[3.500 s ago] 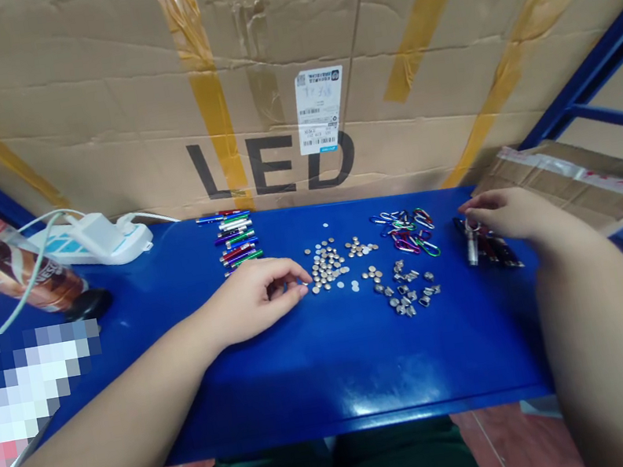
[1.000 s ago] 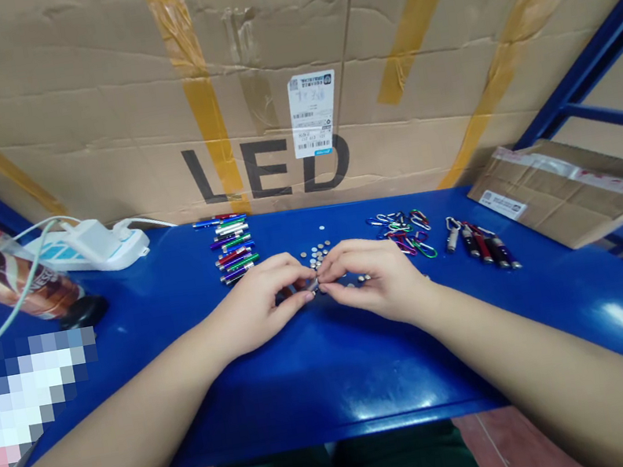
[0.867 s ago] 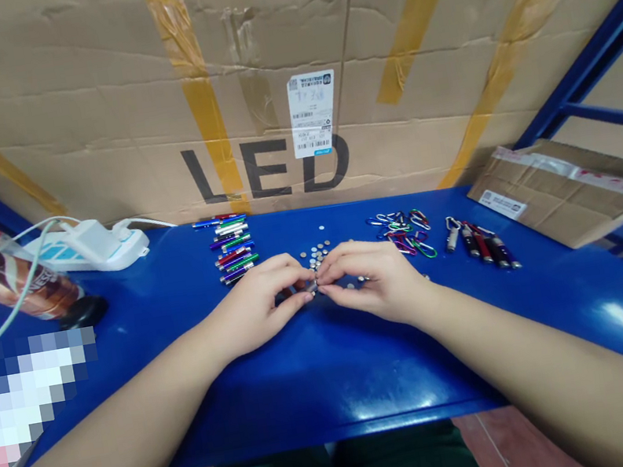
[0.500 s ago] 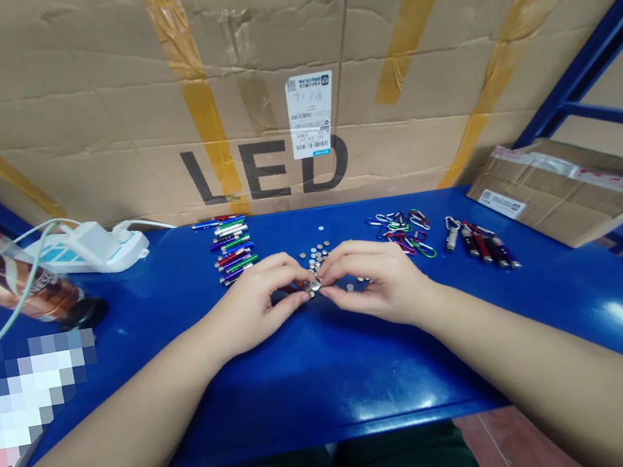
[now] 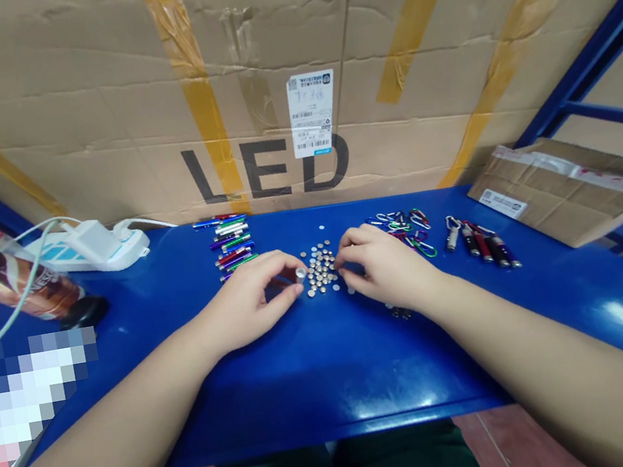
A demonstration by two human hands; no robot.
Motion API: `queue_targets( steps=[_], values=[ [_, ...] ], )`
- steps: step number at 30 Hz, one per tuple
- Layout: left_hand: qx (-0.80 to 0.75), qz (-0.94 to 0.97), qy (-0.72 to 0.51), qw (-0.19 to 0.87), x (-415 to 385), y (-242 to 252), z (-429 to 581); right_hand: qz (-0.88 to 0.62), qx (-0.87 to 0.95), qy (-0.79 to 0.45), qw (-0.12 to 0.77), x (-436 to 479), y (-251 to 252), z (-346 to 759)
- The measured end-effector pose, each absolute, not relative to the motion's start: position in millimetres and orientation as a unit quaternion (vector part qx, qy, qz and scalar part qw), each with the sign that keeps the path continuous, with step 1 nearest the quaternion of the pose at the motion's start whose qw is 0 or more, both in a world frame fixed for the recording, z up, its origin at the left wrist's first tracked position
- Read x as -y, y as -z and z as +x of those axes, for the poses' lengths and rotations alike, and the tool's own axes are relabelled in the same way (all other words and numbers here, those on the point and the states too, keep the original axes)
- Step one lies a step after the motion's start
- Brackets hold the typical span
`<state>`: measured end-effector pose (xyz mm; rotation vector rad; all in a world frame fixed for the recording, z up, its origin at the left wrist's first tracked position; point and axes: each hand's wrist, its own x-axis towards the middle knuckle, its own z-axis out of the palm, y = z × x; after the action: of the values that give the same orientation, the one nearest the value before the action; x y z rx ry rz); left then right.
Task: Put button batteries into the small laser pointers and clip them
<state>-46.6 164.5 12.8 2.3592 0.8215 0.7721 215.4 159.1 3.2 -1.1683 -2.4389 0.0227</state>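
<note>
Head cam: left hand [image 5: 256,294] pinches a shiny round metal piece [image 5: 300,273] between thumb and finger, just left of the button cells [image 5: 321,268] scattered on the blue table [image 5: 314,392]. Right hand [image 5: 380,266] sits on their other side, fingers curled, slightly parted, can't tell if it's got anything. Carabiners [image 5: 420,235] lie just beyond it, colored metal tubes [image 5: 237,243] behind the left.

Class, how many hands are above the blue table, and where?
2. The left hand holds a small silver piece left of the metal discs; the right hand is at their right side. Both show clearly.
</note>
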Motion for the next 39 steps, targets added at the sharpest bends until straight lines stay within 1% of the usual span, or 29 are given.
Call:
queue_targets(
  steps=[2,4,6,10,15,23,28,34,39],
  values=[
    [-0.325,0.847,-0.284,0.311,-164,-11,-47,-0.442,0.880,-0.028,0.170,-160,-5,221],
    [-0.333,0.827,-0.278,0.357,-164,-9,-48,-0.448,0.879,-0.053,0.152,-160,-8,226],
    [-0.336,0.822,-0.268,0.374,-163,-8,-49,-0.448,0.879,-0.074,0.148,-157,-13,231],
    [-0.335,0.839,-0.264,0.338,-164,-9,-50,-0.391,0.904,-0.118,0.128,-150,-19,238],
    [-0.315,0.856,-0.274,0.304,-166,-9,-50,-0.352,0.922,-0.136,0.091,-133,-23,234],
    [-0.294,0.877,-0.267,0.270,-169,-10,-51,-0.376,0.915,-0.120,0.085,-126,-20,221],
    [-0.295,0.881,-0.262,0.260,-169,-10,-51,-0.427,0.898,-0.070,0.087,-138,-13,219],
    [-0.296,0.884,-0.257,0.254,-169,-10,-51,-0.438,0.887,-0.028,0.140,-146,-5,211],
    [-0.294,0.885,-0.256,0.256,-169,-11,-50,-0.445,0.885,-0.024,0.132,-152,0,201]
  ],
)
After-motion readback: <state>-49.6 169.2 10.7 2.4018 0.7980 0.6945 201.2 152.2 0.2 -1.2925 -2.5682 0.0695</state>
